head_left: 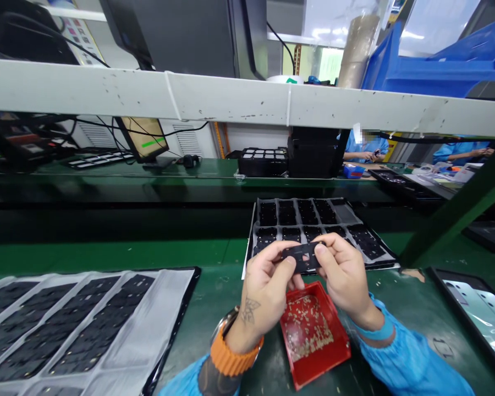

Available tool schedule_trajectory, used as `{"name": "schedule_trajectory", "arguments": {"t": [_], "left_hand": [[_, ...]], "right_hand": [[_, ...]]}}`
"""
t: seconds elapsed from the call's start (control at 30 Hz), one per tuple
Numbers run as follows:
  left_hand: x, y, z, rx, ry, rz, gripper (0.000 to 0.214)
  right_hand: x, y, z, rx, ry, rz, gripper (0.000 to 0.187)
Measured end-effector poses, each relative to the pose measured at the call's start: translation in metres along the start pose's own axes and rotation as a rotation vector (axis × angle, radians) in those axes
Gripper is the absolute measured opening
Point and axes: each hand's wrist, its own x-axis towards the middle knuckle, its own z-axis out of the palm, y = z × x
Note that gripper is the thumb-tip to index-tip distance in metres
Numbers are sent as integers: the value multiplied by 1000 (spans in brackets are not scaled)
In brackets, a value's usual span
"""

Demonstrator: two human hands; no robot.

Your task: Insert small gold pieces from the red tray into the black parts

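Observation:
My left hand [268, 280] and my right hand [340, 272] pinch a small flat black part [303, 257] between thumbs and fingers, one at each end. A small opening shows near the middle of the part. Below my hands, a red tray [313, 377] on the green bench holds many tiny brass-coloured pieces [315, 344]. Just behind my hands lies a lined tray [342, 212] with rows of similar black parts [365, 242]; my hands hide some of its front edge.
At left lies a larger lined tray [148, 324] of black parts. A dark tray with pale glossy panels [478, 313] is at right, near a slanted green post [449, 212]. A white shelf beam [231, 102] crosses above, carrying a blue bin [441, 66]. Two people in blue sleeves work beyond.

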Motion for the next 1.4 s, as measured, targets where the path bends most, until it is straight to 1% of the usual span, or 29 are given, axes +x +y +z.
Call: {"name": "schedule_trajectory", "arguments": {"t": [0.17, 0.3, 0.43, 0.53, 0.6, 0.7, 0.77, 0.87, 0.93, 1.03, 1.07, 1.13, 1.27, 1.33, 1.4], "left_hand": [[2, 1, 0, -14, 39, -21, 25], [2, -2, 0, -39, 56, -15, 26], [1, -6, -3, -67, 86, -3, 22], [0, -8, -7, -73, 121, 2, 19], [0, -10, -9, -50, 153, 25, 18], [-1, -12, -6, -32, 190, 49, 21], [-1, -13, -1, -37, 155, 36, 22], [0, -13, 4, -6, 36, 17, 28], [2, -12, 3, -6, 4, 15, 27], [8, -9, -5, 2, 71, 40, 29], [9, -8, -9, 32, 99, 55, 29], [11, -4, -16, 129, 119, 85, 28], [10, 0, -22, 322, 56, 131, 24], [10, 0, -22, 414, 39, 159, 23], [9, 0, -22, 498, 53, 202, 23]], "right_hand": [[-1, 1, 0, -14, -16, -19, 25], [-2, 1, 1, 8, -50, -38, 23], [-5, 2, 3, 14, -62, -50, 20], [-9, 4, 5, 21, -82, -30, 20], [-11, 5, 7, 47, -118, -5, 19], [-11, 6, 8, 115, -177, 62, 21], [-9, 7, 8, 179, -178, 106, 25], [-6, 8, 9, 276, -138, 134, 29], [-4, 8, 9, 297, -169, 152, 29], [-2, 6, 6, 224, -282, 147, 27], [-1, 5, 5, 185, -299, 129, 24], [0, 4, 1, 113, -281, 80, 17], [4, 0, -6, 0, -242, 4, 11], [5, -2, -8, -75, -257, -22, 11], [6, -3, -10, -143, -299, -22, 14]]}}
